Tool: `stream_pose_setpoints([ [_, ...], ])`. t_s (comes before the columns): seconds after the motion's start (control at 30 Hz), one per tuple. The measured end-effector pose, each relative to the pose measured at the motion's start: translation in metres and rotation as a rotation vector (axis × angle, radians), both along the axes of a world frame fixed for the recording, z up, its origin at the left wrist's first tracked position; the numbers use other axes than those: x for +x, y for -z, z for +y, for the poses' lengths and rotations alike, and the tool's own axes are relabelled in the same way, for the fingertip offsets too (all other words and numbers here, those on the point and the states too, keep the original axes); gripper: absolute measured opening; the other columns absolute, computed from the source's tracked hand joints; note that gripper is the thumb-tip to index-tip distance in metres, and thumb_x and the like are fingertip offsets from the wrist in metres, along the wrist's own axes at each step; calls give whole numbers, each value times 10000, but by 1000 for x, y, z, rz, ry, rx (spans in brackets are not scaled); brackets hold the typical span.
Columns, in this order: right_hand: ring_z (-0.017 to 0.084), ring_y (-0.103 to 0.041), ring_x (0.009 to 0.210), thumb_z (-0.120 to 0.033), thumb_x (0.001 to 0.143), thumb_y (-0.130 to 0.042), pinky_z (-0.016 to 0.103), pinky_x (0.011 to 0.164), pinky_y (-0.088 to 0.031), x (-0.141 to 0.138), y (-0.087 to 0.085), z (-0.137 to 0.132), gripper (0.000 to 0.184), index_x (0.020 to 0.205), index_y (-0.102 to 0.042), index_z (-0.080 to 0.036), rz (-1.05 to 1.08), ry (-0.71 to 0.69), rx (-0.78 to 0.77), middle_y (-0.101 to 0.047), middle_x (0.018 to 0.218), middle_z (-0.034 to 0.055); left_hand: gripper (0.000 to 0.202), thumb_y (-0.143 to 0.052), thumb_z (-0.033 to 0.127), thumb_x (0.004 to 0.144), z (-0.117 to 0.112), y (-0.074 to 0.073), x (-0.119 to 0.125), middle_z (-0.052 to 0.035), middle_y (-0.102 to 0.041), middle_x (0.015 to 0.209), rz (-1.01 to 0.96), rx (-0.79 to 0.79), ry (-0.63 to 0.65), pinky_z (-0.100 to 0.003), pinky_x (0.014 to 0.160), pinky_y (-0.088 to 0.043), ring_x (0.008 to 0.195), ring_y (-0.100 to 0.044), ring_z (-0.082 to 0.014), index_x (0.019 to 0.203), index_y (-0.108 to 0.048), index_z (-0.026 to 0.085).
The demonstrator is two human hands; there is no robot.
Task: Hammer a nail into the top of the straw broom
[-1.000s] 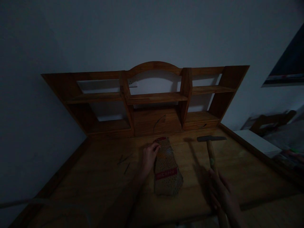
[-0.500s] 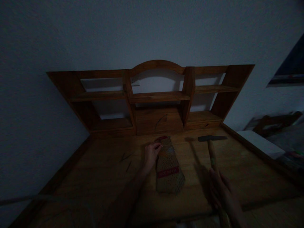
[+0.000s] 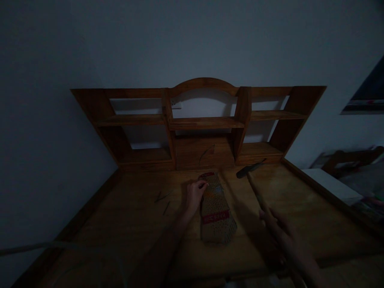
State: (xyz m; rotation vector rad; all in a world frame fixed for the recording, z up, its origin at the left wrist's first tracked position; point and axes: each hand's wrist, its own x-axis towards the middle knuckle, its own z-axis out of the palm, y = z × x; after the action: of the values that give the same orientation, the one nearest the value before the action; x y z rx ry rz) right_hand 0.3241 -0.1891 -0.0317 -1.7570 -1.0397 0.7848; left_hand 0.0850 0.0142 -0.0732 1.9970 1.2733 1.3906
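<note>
Head view: the card (image 3: 214, 204) lies lower centre, long axis running up the frame. My left grip (image 3: 195, 195), nearer, pinches a tiny object (image 3: 208, 184), unidentifiable, over its upper end; my right grip (image 3: 280, 229) encloses the hammer (image 3: 257, 193), head right of the card.

Cardboard (image 3: 214, 205): tan-brn w/ dense dk dots, 2 red bands, orange patch. Hammer (image 3: 255, 189): dk gray head, lighter brn handle. Desk (image 3: 135, 228): yellowish-brn, faint grain. Shelf unit (image 3: 207, 123): reddish-brn. Wall (image 3: 192, 40): dim blue-gray, approx. uniform. Outlet (image 3: 176, 105): whitish. Thin sticks (image 3: 166, 208): v. dk.
</note>
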Motion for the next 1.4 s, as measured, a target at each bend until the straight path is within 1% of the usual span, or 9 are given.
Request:
stream_pose_setpoints([
  [0.1, 203, -559, 990, -694, 774, -462, 236, 795, -454, -9, -28, 5, 748, 1241, -489, -111, -113, -170, -55, -575, 1089, 132, 153, -604, 307, 808, -2, -2, -1, 27, -662, 883, 11, -5, -6, -184, 708, -435, 761, -615, -94, 869, -693, 198],
  [0.23, 188, -604, 791, -654, 816, -443, 225, 577, -455, -26, -60, 13, 700, 1224, -505, -88, -234, -363, -127, -616, 975, 129, 121, -603, 260, 803, -1, -4, -2, 17, -652, 889, 16, 30, 30, -184, 725, -428, 797, -600, -93, 848, -693, 194],
  [0.43, 139, -581, 652, -550, 873, -427, 206, 512, -395, -45, -80, 24, 458, 990, -596, -141, -387, -516, -55, -619, 772, 50, 113, -594, 188, 792, -2, -6, -3, 12, -639, 850, 56, 55, 10, -191, 691, -408, 776, -578, -90, 837, -698, 187],
  [0.57, 138, -570, 609, -533, 884, -404, 217, 489, -378, -53, -84, 29, 427, 919, -581, -146, -401, -522, -48, -609, 731, 46, 139, -590, 149, 780, -2, -8, -4, 15, -645, 878, 68, 45, 16, -192, 692, -399, 779, -577, -87, 855, -700, 189],
  [0.73, 147, -598, 723, -474, 886, -421, 216, 583, -403, -58, -77, 31, 385, 917, -594, -132, -438, -506, -31, -624, 815, 65, 128, -581, 158, 789, -4, -10, -5, -1, -637, 852, 74, 47, 35, -189, 671, -395, 755, -567, -88, 841, -698, 170],
  [0.93, 137, -581, 607, -454, 880, -418, 197, 442, -358, -56, -67, 32, 385, 935, -598, -118, -383, -536, -108, -611, 766, 61, 136, -569, 130, 779, -10, -18, -4, 0, -637, 816, 48, 3, 32, -182, 640, -388, 739, -582, -92, 810, -700, 155],
  [1.13, 106, -541, 559, -538, 884, -401, 177, 442, -350, -58, -82, 33, 454, 926, -587, -125, -363, -478, -7, -596, 715, 44, 128, -584, 176, 789, -5, -11, -3, -6, -648, 854, 28, 13, 44, -188, 663, -410, 749, -589, -98, 837, -703, 170],
  [1.23, 109, -553, 595, -482, 882, -438, 166, 457, -362, -60, -84, 34, 398, 919, -582, -114, -345, -495, 26, -594, 724, 52, 137, -584, 185, 792, -1, -6, -3, -6, -649, 872, 17, 5, 47, -188, 676, -417, 758, -593, -97, 858, -704, 171],
  [1.4, 124, -531, 494, -521, 864, -429, 183, 340, -316, -56, -68, 35, 450, 969, -590, -114, -364, -510, -128, -571, 691, 58, 137, -577, 167, 788, -1, -6, -5, 9, -644, 840, 38, 11, 27, -185, 668, -401, 751, -585, -88, 836, -706, 177],
])
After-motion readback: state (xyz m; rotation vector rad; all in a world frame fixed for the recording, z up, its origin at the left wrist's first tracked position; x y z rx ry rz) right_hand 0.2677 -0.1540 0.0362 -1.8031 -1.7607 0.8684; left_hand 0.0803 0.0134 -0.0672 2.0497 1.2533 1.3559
